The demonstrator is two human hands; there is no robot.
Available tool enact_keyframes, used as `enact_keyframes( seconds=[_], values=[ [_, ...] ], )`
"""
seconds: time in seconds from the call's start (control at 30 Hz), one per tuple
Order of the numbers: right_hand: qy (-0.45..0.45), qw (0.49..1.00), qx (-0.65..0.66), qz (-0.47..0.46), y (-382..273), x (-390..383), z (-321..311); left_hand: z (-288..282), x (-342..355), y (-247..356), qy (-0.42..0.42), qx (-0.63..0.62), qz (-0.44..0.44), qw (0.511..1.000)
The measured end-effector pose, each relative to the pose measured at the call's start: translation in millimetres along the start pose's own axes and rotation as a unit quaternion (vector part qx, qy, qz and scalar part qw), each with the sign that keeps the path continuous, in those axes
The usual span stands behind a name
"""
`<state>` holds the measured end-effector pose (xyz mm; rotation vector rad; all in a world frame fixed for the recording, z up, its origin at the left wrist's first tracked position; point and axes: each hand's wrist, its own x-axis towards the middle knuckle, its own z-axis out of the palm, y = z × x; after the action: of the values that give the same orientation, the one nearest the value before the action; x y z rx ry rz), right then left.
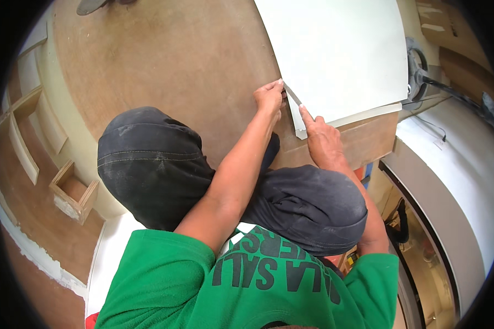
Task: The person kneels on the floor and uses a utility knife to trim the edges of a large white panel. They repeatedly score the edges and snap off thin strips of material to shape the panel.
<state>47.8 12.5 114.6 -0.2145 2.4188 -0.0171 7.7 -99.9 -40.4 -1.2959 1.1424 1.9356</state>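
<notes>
Thin tool lay along white sheet's edge

The right hand had its grip clamped on the tool's near end; the left hand's grip was pinched together at the far end, on tool or white sheet, I couldn't tell which. Beneath lay a brown board. At far left, an open wooden box showed brown inner walls.

Wearing a green short-sleeved T-shirt toward six o'clock, displaying dark block lettering; wearing charcoal trousers, showing pale seam stitching and whitish smudges toward nine o'clock.
</notes>
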Motion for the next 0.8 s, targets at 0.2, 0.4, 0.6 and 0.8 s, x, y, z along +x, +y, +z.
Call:
enact_keyframes(
  seconds=[0.2, 0.4, 0.6, 0.8],
  values=[
    [0.005, 1.0, -0.002, -0.012, 4, 7, 23, 3, 10, 0, 0.033, 0.069, 0.01, 0.997],
    [0.047, 0.997, 0.054, -0.028, 12, 8, 23, 0, -1, 14, 0.006, 0.065, -0.019, 0.998],
    [0.101, 0.952, 0.287, 0.03, 23, -8, -10, -15, -13, 10, -0.053, -0.022, 0.028, 0.998],
    [-0.012, 0.954, 0.287, 0.08, 8, -12, -8, -18, -11, -14, -0.028, 0.014, 0.003, 1.0]
  ],
)
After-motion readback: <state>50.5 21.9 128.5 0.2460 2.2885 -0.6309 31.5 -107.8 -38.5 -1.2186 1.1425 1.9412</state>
